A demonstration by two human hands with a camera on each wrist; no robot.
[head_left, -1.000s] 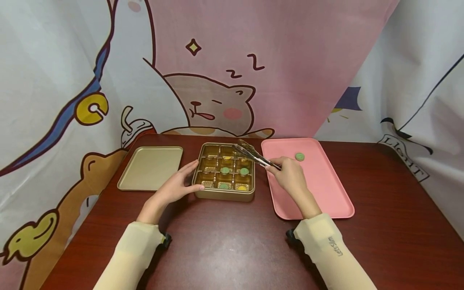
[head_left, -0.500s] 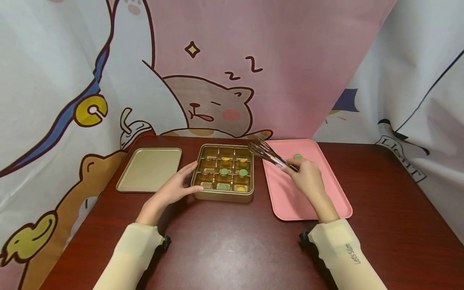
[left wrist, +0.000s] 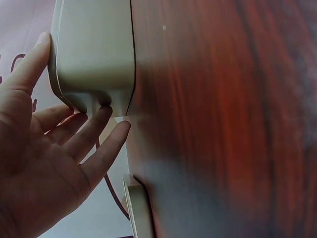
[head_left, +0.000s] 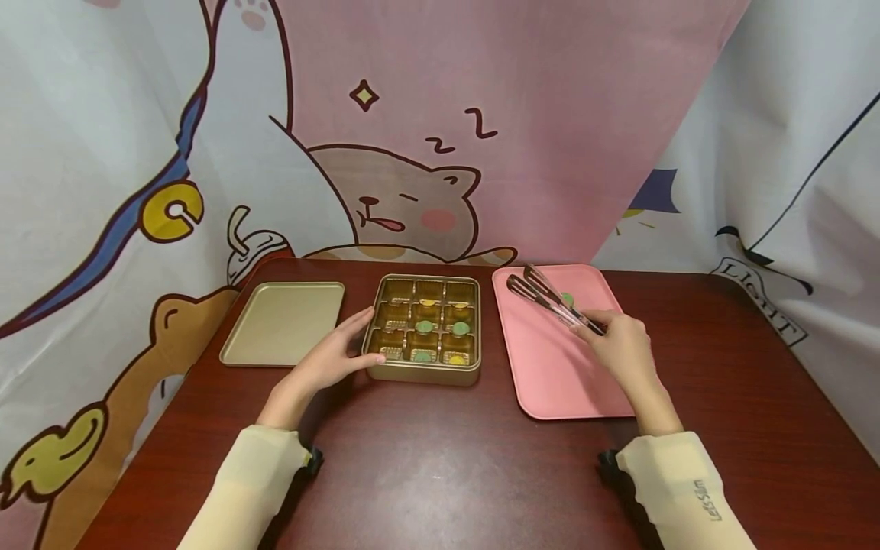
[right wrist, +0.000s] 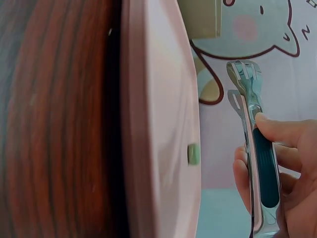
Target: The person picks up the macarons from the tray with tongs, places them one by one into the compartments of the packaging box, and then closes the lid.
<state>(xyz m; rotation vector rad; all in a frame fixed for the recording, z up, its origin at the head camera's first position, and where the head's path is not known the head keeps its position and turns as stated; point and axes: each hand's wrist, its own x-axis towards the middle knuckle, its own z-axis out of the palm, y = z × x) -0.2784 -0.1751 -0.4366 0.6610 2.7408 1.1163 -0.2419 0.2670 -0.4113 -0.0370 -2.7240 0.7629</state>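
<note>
Head view: right hand [head_left: 622, 347] grips empty tongs [head_left: 550, 299] over pink tray [head_left: 550, 382] by green cake [head_left: 567, 299], left hand [head_left: 330, 355] flat against gold box [head_left: 422, 372]; suggest keeping tips level, box braced.

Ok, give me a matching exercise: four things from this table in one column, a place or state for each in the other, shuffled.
Things:
1. tongs
2. gold lid
3. green piece
4. divided gold box

Places or states:
A. lies alone on the pink tray
B. touched by the left hand
C. held in the right hand
D. lies far left on the table

Pairs: 1-C, 2-D, 3-A, 4-B
</note>
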